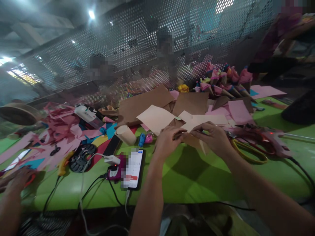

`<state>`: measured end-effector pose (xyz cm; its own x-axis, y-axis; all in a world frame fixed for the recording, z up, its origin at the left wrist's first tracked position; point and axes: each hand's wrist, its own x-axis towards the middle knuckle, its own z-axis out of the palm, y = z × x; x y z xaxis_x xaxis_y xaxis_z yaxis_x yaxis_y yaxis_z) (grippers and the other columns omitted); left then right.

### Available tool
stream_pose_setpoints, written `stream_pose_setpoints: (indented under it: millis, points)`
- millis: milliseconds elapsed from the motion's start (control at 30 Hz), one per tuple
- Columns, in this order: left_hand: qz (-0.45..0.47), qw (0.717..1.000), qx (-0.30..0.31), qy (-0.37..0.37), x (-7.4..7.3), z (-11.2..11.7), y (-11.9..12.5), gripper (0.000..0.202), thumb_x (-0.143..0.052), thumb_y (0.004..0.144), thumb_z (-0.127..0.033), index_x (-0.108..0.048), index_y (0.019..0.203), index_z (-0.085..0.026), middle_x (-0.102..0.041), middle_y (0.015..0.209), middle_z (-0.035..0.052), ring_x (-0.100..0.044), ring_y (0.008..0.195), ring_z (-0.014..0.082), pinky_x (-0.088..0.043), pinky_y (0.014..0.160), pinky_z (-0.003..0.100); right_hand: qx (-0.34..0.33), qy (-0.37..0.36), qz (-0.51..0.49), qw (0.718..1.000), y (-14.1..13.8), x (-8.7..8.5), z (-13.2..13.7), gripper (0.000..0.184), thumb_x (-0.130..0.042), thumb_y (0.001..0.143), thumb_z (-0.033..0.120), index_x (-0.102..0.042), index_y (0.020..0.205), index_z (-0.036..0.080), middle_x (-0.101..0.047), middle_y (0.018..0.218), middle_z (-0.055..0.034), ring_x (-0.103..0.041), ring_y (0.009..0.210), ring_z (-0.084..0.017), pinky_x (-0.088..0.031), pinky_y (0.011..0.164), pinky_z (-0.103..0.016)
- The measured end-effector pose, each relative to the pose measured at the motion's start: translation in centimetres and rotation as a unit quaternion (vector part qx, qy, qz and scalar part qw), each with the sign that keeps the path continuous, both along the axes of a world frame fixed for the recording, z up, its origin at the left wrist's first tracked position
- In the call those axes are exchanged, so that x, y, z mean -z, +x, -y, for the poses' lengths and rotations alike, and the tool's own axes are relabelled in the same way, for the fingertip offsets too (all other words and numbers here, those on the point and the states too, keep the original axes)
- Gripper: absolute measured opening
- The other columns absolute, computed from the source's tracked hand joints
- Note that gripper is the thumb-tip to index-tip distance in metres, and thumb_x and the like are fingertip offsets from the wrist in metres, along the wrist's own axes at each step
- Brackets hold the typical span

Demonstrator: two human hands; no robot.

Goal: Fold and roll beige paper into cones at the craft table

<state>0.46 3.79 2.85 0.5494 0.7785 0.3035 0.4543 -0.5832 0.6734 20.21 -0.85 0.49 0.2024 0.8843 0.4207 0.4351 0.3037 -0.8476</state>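
Both of my hands meet over the green table (187,183), pinching one small piece of cream paper (197,142) between them. My left hand (169,141) has its fingers closed on the left edge of this paper. On the other side, thumb and fingers of my right hand (211,136) grip its right part, and a flap hangs below. Just behind lie a larger cream sheet (157,118) and a brown paper sheet (190,102). Beside my left hand rest a pink bundle (148,138) and a blue one (141,140). Yellow-handled scissors (248,154) lie near my right wrist.
A glue gun (278,142) with a cord lies at right. A phone (135,170) and a purple power socket (116,168) with cables sit left of my arm. Pink paper scraps (61,127) cover the left side, near another person's hand (21,180). Paper flowers (226,80) stand behind.
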Motion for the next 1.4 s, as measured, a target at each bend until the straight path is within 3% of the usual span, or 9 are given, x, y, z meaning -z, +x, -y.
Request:
stream_pose_setpoints:
  millis: [233,367,633,800,900,1000,1167,1300,1400]
  points:
    - [-0.002,1.0,-0.023,-0.019,0.0,0.2,0.3,0.015,-0.062,0.093,-0.028,-0.075,0.091,-0.022,-0.077,0.094,0.007,-0.066,0.094,0.0247,-0.048,0.086,0.035,0.003,-0.025,-0.012,1.0,-0.3,-0.1,0.0,0.026,-0.072,0.077,0.052,-0.076,0.074,0.027,-0.072,0.076,-0.0041,-0.065,0.08,-0.025,-0.051,0.072,-0.037]
    - [-0.004,0.999,0.013,-0.044,-0.1,0.4,0.4,0.018,-0.058,0.095,-0.027,-0.075,0.096,-0.022,-0.077,0.1,0.0071,-0.067,0.096,0.0245,-0.048,0.09,0.035,-0.017,-0.026,-0.011,0.999,-0.4,-0.2,0.0,0.026,-0.073,0.075,0.053,-0.076,0.072,0.027,-0.073,0.075,-0.0041,-0.066,0.08,-0.026,-0.052,0.075,-0.039]
    - [0.149,0.976,-0.085,-0.134,1.2,-0.5,0.3,0.025,-0.053,0.096,-0.039,-0.067,0.088,-0.019,-0.07,0.088,0.0018,-0.062,0.089,0.0193,-0.046,0.081,0.028,-0.028,-0.016,-0.175,0.984,0.4,-0.3,0.2,0.026,-0.067,0.083,0.036,-0.078,0.105,0.029,-0.075,0.119,-0.0056,-0.068,0.112,-0.028,-0.053,0.095,-0.045]
    - [0.179,0.966,-0.095,-0.158,0.9,-0.3,0.3,0.028,-0.054,0.095,-0.044,-0.062,0.083,-0.019,-0.065,0.083,-0.0006,-0.058,0.087,0.0171,-0.044,0.08,0.026,-0.043,0.063,-0.037,0.996,0.7,0.2,0.2,0.044,-0.058,0.076,0.014,-0.077,0.112,0.031,-0.073,0.125,-0.0044,-0.062,0.124,-0.029,-0.05,0.104,-0.049]
    - [0.18,0.965,-0.1,-0.165,0.9,-0.3,0.2,0.029,-0.054,0.095,-0.045,-0.061,0.083,-0.02,-0.064,0.083,-0.0009,-0.057,0.088,0.0172,-0.044,0.08,0.026,-0.031,0.095,0.014,0.995,0.7,0.3,0.0,0.052,-0.058,0.075,0.01,-0.074,0.119,0.032,-0.073,0.126,-0.0043,-0.062,0.122,-0.028,-0.052,0.1,-0.048]
    - [0.165,0.969,-0.097,-0.158,1.2,-0.4,0.2,0.025,-0.055,0.095,-0.043,-0.065,0.089,-0.021,-0.068,0.091,0.0005,-0.061,0.093,0.0192,-0.045,0.084,0.028,0.0,0.125,0.066,0.99,0.7,0.3,-0.1,0.048,-0.059,0.077,0.01,-0.075,0.116,0.032,-0.075,0.117,-0.0049,-0.065,0.114,-0.029,-0.054,0.093,-0.047]
    - [0.137,0.977,-0.104,-0.127,1.4,0.0,0.9,0.02,-0.056,0.096,-0.037,-0.068,0.096,-0.021,-0.072,0.099,0.0049,-0.064,0.097,0.0235,-0.047,0.091,0.035,0.051,0.181,0.166,0.968,0.3,0.1,0.2,0.028,-0.061,0.085,0.014,-0.08,0.094,0.033,-0.078,0.109,-0.0035,-0.067,0.103,-0.028,-0.05,0.091,-0.048]
    - [0.149,0.973,-0.12,-0.133,1.3,0.3,1.5,0.017,-0.054,0.095,-0.029,-0.068,0.092,-0.019,-0.071,0.093,0.0058,-0.063,0.091,0.0228,-0.049,0.087,0.035,0.047,0.198,0.211,0.956,-0.1,0.4,0.6,0.029,-0.06,0.088,0.013,-0.078,0.102,0.031,-0.079,0.107,-0.003,-0.066,0.103,-0.028,-0.047,0.091,-0.047]
    - [0.158,0.967,-0.13,-0.151,1.5,0.4,1.8,0.017,-0.054,0.095,-0.028,-0.068,0.09,-0.019,-0.071,0.089,0.0041,-0.063,0.09,0.023,-0.049,0.085,0.034,0.039,0.197,0.229,0.952,-0.2,0.6,0.7,0.039,-0.059,0.085,0.011,-0.076,0.116,0.029,-0.078,0.111,-0.0048,-0.064,0.103,-0.029,-0.047,0.087,-0.047]
